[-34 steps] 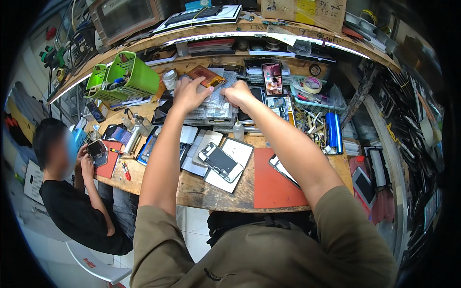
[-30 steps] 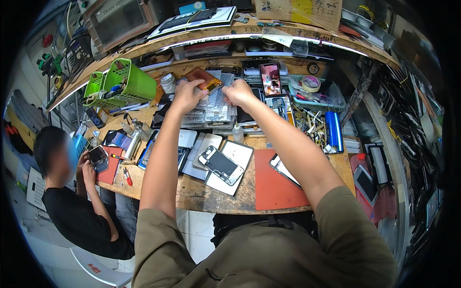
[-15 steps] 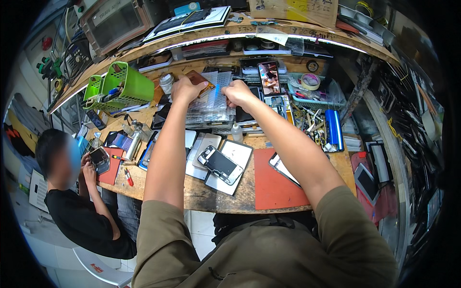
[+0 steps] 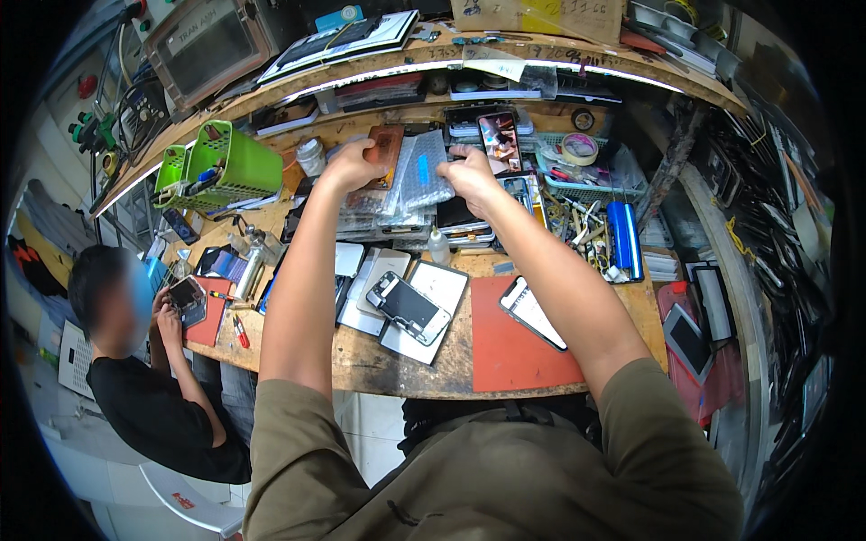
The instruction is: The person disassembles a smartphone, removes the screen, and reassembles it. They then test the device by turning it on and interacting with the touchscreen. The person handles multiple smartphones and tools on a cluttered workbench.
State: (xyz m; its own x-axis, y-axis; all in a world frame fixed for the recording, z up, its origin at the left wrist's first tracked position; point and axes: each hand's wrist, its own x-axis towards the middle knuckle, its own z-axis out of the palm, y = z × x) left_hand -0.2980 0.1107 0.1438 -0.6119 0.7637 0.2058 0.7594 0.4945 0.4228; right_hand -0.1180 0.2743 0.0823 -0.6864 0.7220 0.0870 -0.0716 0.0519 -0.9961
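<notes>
**Two hands over a pile of bubble-wrapped packets**

The left hand (image 4: 352, 168) grips a flat brown-orange piece (image 4: 387, 153) by its left edge, thumb across its face, above the left side of the pile. The right hand (image 4: 472, 178) has its thumb at the right edge of a bubble-wrapped packet (image 4: 427, 176) (the one with a blue mark); its fingers are loosely spread, and I cannot tell whether they pinch it. Beneath both lies the stack of clear-wrapped packets (image 4: 397, 221), near the back of the worktop (image 4: 442, 380).

Just in front of the stack stands a small white bottle (image 4: 438, 247). Nearer the person, an opened phone (image 4: 412, 307) lies aslant on a white notebook (image 4: 447, 286). To its right, a red-orange mat (image 4: 505, 352) carries another phone (image 4: 531, 311), lit white, partly behind the right forearm.

Beyond the right hand, a phone with a lit screen (image 4: 499, 142) leans upright beside a teal basket (image 4: 595, 190). Green baskets (image 4: 259, 163) sit farther left, and a co-worker (image 4: 167, 401) holds a phone there.
</notes>
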